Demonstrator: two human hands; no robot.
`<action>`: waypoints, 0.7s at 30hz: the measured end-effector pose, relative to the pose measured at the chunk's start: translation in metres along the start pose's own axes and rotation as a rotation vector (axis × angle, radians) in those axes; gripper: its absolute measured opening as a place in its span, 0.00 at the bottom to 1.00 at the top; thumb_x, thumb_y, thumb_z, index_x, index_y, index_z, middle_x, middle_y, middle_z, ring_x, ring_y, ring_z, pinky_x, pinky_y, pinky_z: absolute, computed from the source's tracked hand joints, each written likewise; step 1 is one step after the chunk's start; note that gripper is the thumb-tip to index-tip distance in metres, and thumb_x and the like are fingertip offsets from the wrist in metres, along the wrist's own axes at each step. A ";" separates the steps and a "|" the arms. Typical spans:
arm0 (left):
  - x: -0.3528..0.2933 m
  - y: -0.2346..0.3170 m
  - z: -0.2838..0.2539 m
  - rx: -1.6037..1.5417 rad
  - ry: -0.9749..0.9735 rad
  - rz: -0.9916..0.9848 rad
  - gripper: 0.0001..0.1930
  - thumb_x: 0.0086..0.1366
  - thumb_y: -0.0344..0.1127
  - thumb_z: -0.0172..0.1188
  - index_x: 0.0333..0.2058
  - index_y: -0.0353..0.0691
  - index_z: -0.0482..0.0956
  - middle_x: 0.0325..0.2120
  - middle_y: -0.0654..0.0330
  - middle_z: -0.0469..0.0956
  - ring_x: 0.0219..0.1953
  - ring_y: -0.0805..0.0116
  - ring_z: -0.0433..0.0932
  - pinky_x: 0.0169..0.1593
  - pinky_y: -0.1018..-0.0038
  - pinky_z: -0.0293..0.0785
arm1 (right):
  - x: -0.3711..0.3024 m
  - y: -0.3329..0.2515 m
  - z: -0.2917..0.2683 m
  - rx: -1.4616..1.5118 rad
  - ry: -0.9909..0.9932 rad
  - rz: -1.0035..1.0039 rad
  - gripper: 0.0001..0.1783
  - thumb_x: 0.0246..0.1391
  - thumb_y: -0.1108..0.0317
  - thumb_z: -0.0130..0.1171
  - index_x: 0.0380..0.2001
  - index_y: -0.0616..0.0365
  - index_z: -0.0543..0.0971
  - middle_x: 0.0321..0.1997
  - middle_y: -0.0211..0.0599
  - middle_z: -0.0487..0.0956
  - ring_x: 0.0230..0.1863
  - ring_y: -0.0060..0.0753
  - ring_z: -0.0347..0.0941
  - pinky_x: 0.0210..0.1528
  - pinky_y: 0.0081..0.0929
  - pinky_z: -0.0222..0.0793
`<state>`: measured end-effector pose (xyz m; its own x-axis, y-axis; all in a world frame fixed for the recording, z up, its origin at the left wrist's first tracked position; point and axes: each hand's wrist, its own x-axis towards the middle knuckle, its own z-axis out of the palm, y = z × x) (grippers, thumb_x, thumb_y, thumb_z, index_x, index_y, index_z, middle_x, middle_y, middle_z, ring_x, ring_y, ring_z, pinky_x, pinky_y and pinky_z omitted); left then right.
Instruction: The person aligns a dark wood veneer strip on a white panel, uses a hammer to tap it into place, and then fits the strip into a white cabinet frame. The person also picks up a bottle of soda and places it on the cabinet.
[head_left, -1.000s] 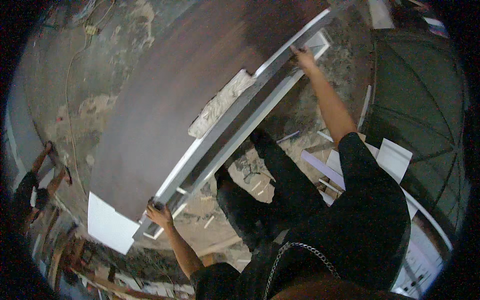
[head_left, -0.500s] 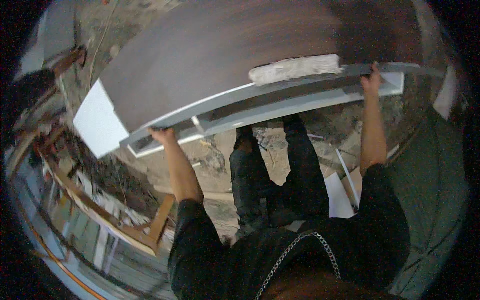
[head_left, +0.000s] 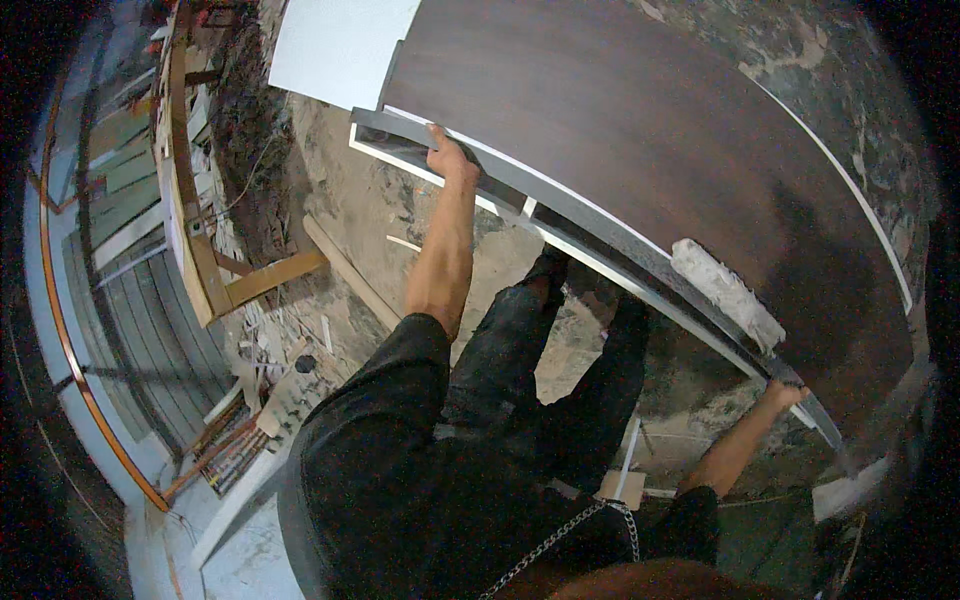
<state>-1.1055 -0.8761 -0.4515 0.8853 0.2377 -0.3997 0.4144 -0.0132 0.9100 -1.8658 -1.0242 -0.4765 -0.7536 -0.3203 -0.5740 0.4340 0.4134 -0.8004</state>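
Observation:
A large dark brown board, like a tabletop, has a grey edge and a narrow white-edged frame under its near side. My left hand is closed on this near edge close to its left end, thumb on top. Toward the right end my right hand grips the same edge; some of its fingers are hidden. On the board, just left of my right hand, lies a white fluffy brush-like piece. A white flat panel shows beside the board's far left end.
Below the board is a dirty concrete floor with scraps. To the left stands a wooden frame, with debris and a tool rack close by. A loose wooden strip lies near my left forearm.
The board has swung in view: its left end is now farther away and its right end nearer me. Both hands have kept hold of its edge.

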 end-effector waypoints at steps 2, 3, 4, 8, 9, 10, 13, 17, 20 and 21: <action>0.006 0.000 -0.008 0.003 0.002 0.023 0.29 0.64 0.54 0.59 0.47 0.30 0.73 0.42 0.54 0.77 0.40 0.58 0.77 0.43 0.61 0.76 | -0.013 -0.006 0.016 -0.079 0.109 -0.006 0.41 0.58 0.44 0.49 0.60 0.71 0.57 0.61 0.53 0.64 0.59 0.51 0.64 0.58 0.53 0.65; 0.011 0.000 -0.009 -0.046 -0.020 0.024 0.28 0.64 0.54 0.58 0.47 0.30 0.72 0.41 0.54 0.77 0.39 0.59 0.77 0.43 0.62 0.76 | -0.022 -0.008 0.027 -0.115 0.162 -0.006 0.43 0.58 0.43 0.49 0.60 0.72 0.56 0.62 0.53 0.63 0.59 0.52 0.64 0.58 0.53 0.66; 0.010 0.001 -0.008 -0.017 0.021 -0.001 0.28 0.65 0.53 0.58 0.47 0.31 0.72 0.41 0.54 0.77 0.39 0.59 0.77 0.43 0.62 0.76 | -0.030 -0.013 0.034 -0.145 0.224 -0.009 0.45 0.58 0.42 0.50 0.61 0.73 0.55 0.62 0.54 0.62 0.59 0.52 0.64 0.58 0.54 0.66; -0.014 0.005 0.004 -0.041 0.029 -0.027 0.25 0.65 0.52 0.59 0.44 0.32 0.73 0.39 0.55 0.76 0.38 0.60 0.76 0.41 0.62 0.76 | -0.011 -0.022 0.015 -0.231 0.281 -0.036 0.49 0.56 0.38 0.51 0.62 0.74 0.53 0.61 0.55 0.64 0.56 0.54 0.67 0.53 0.53 0.71; -0.010 0.002 -0.002 -0.063 0.030 -0.023 0.24 0.65 0.52 0.59 0.43 0.32 0.73 0.38 0.55 0.76 0.37 0.60 0.76 0.41 0.62 0.76 | -0.003 -0.019 0.020 -0.262 0.261 -0.046 0.50 0.56 0.37 0.51 0.62 0.73 0.53 0.60 0.55 0.65 0.54 0.54 0.69 0.52 0.52 0.73; -0.003 -0.001 -0.004 -0.082 0.023 -0.012 0.24 0.65 0.51 0.59 0.42 0.32 0.73 0.37 0.55 0.76 0.37 0.60 0.77 0.40 0.62 0.76 | -0.009 -0.015 0.033 -0.311 0.327 -0.045 0.51 0.55 0.34 0.49 0.62 0.73 0.54 0.60 0.56 0.65 0.55 0.55 0.69 0.52 0.51 0.73; 0.022 -0.015 -0.024 -0.173 0.016 0.010 0.23 0.64 0.48 0.61 0.43 0.30 0.73 0.37 0.56 0.76 0.38 0.60 0.76 0.42 0.60 0.74 | -0.097 -0.019 0.083 -0.319 0.412 -0.052 0.54 0.55 0.31 0.45 0.63 0.74 0.53 0.66 0.57 0.59 0.61 0.55 0.64 0.58 0.51 0.69; 0.036 -0.031 -0.027 -0.229 0.011 -0.053 0.21 0.64 0.44 0.61 0.43 0.30 0.74 0.39 0.56 0.76 0.41 0.58 0.76 0.47 0.58 0.72 | -0.069 -0.012 0.079 -0.266 0.320 -0.058 0.50 0.56 0.33 0.46 0.63 0.70 0.55 0.65 0.55 0.61 0.59 0.55 0.65 0.57 0.52 0.69; 0.035 -0.031 -0.020 -0.195 -0.047 -0.147 0.23 0.65 0.48 0.58 0.45 0.32 0.74 0.41 0.54 0.76 0.43 0.56 0.75 0.50 0.57 0.70 | -0.027 -0.005 0.062 -0.197 0.206 -0.054 0.47 0.57 0.35 0.47 0.63 0.68 0.57 0.64 0.53 0.63 0.58 0.55 0.66 0.57 0.53 0.69; 0.050 -0.035 -0.041 -0.219 -0.067 -0.153 0.23 0.64 0.50 0.58 0.44 0.32 0.75 0.40 0.54 0.77 0.41 0.56 0.75 0.48 0.58 0.71 | -0.017 -0.001 0.069 -0.198 0.144 -0.050 0.46 0.57 0.36 0.47 0.63 0.67 0.57 0.64 0.52 0.64 0.58 0.55 0.66 0.57 0.54 0.69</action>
<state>-1.0840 -0.8237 -0.4985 0.8307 0.1559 -0.5344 0.4955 0.2305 0.8375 -1.8196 -1.0778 -0.4778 -0.8401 -0.2259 -0.4931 0.3001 0.5637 -0.7695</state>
